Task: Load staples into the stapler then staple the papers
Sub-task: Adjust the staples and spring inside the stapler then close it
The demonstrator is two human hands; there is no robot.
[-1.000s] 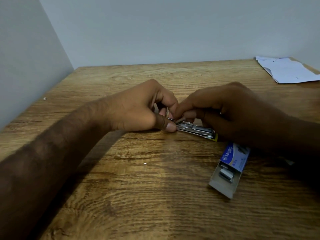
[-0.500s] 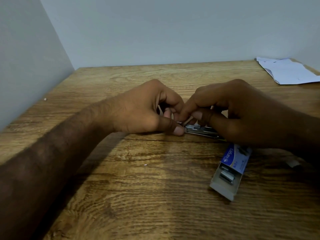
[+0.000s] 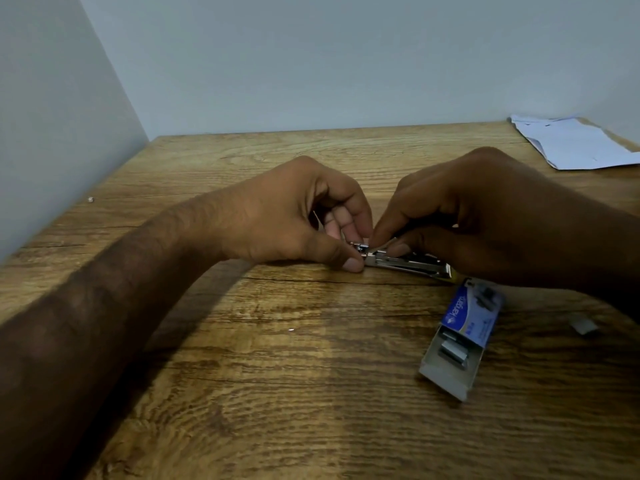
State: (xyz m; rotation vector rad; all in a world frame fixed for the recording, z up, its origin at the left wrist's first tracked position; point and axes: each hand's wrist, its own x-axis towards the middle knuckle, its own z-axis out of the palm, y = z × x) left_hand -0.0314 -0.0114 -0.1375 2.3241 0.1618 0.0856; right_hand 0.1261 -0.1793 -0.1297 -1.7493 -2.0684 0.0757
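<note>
Both hands meet at the middle of the wooden desk (image 3: 277, 393), working on a small metal stapler (image 3: 405, 263) that lies flat on the wood, its long axis running left to right. The left hand (image 3: 287, 220) comes in from the lower left, curled nearly closed, thumb tip pressed to the desk right at the stapler's left end and the fingers pinching the small metal piece there. The right hand (image 3: 485, 216) arches over the stapler from the right, fingers bent down and closed on its top near the same end, covering the far part of the body; a yellow edge peeks out at the stapler's right end. Whether a strip of staples sits in the channel, I cannot tell, the fingertips hide it. Just beside the right wrist, nearer the camera, lies the staple box (image 3: 460, 337), blue sleeve slid partly off its grey tray, with staples (image 3: 452, 351) showing in the open end. A small white scrap (image 3: 584, 325) lies to the right of the box. The papers (image 3: 575, 143) rest at the far right corner of the desk, well apart from the hands, against the pale wall (image 3: 311, 64).
</note>
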